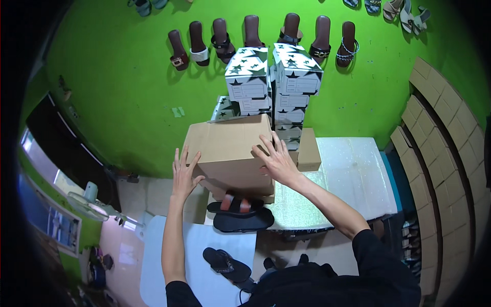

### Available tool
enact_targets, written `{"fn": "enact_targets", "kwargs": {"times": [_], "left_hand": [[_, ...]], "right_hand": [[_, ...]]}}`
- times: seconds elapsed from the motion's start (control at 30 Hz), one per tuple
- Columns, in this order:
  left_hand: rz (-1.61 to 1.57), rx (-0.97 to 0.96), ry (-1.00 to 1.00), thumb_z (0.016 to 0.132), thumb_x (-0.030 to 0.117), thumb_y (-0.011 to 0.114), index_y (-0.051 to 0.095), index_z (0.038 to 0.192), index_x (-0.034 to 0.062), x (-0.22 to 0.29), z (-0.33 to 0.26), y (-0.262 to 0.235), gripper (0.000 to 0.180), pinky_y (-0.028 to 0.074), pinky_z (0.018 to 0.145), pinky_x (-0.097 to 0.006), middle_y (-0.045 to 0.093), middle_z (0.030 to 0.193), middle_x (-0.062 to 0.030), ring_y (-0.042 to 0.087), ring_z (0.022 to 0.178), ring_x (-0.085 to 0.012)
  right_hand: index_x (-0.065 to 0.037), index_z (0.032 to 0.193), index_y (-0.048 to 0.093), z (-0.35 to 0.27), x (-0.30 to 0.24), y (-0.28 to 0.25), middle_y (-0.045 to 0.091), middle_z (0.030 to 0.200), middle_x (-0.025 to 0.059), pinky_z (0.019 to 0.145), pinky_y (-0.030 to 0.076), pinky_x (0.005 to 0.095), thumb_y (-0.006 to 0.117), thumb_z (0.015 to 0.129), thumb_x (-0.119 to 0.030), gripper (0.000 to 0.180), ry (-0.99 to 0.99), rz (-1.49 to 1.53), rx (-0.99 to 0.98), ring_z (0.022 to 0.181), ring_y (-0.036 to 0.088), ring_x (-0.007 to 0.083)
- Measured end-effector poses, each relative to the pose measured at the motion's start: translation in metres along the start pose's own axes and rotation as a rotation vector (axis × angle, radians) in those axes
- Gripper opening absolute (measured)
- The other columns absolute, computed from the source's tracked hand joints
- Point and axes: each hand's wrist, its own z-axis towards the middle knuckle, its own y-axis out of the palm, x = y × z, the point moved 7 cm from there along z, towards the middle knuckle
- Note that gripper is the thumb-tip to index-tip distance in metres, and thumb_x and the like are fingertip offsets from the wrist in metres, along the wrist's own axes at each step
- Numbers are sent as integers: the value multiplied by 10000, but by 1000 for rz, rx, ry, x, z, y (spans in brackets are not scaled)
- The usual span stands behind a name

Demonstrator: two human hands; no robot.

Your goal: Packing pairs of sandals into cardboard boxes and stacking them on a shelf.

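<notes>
1. Centrally, a large, plain brown cardboard box (pixel 230 146) is seen at the left end of a table wrapped in shiny, pale plastic (pixel 353 163); its base is partly hidden by footwear.
2. At the box's near left edge, the left hand (pixel 183 176) is held with fingers spread and unclenched; whether the cardboard is touched cannot be told.
3. At the near right edge, the right hand (pixel 280 162) is placed with fingers likewise splayed, and no firm grip is shown. If the box were lifted on fingertips alone, or unevenly, it could be tilted or dropped.
4. Just in front of the box, a black sandal with a reddish-brown strap (pixel 238 205) and a flat, all-black sandal (pixel 244 220) are set near the table's edge. They might be pushed off, were the box dragged forward.
5. Behind it, a left stack of white star-printed boxes (pixel 248 84) and a taller-looking right stack of the same kind (pixel 298 77) are piled unevenly; by a backward shove they could be toppled.
6. Beside the right stack, a narrow tan carton (pixel 309 151) is stood, and might be knocked by a sideways swing.
7. Farther out, a black sandal with a decorated strap (pixel 227 266) is laid on a smooth white-topped table (pixel 174 250).
</notes>
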Motion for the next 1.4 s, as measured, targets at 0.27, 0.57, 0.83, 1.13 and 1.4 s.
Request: {"fn": "enact_targets", "kwargs": {"times": [0.27,0.57,0.83,1.13,1.4], "left_hand": [[-238,192,57,612,36,856,573,1367,184,-7,-4,7,820,328,1158,-510,285,1599,-146,265,1451,-422],[-237,133,98,597,-53,792,600,1285,97,122,-60,-85,730,361,1122,-508,337,1556,-213,340,1388,-449],[-273,-3,467,771,0,605,611,1229,2,325,-47,-25,458,398,1038,-552,375,1536,-211,389,1324,-486],[-585,-190,417,697,134,809,593,1198,27,531,-42,192,556,376,1070,-567,346,1519,-241,365,1318,-500],[-461,-303,217,740,209,790,573,1277,73,611,-70,282,595,266,1105,-660,334,1544,-198,322,1383,-473]], "right_hand": [[-38,1261,553,8,-21,17,359,1481,205,1088,405,534,802,709,-77,606,29,64,175,1381,330,475],[-4,1216,599,-107,-28,-99,460,1396,248,1073,418,559,832,715,-116,563,117,162,224,1309,413,508],[0,1191,597,-291,61,-158,479,1372,258,1051,437,551,869,678,-139,597,383,58,114,1298,433,515],[13,1134,588,-481,250,-101,455,1390,226,1062,425,509,838,697,-130,523,577,101,37,1333,398,478],[-28,1082,650,-553,354,-60,459,1385,215,1068,401,534,791,768,-213,391,521,233,-119,1355,373,475]]}}
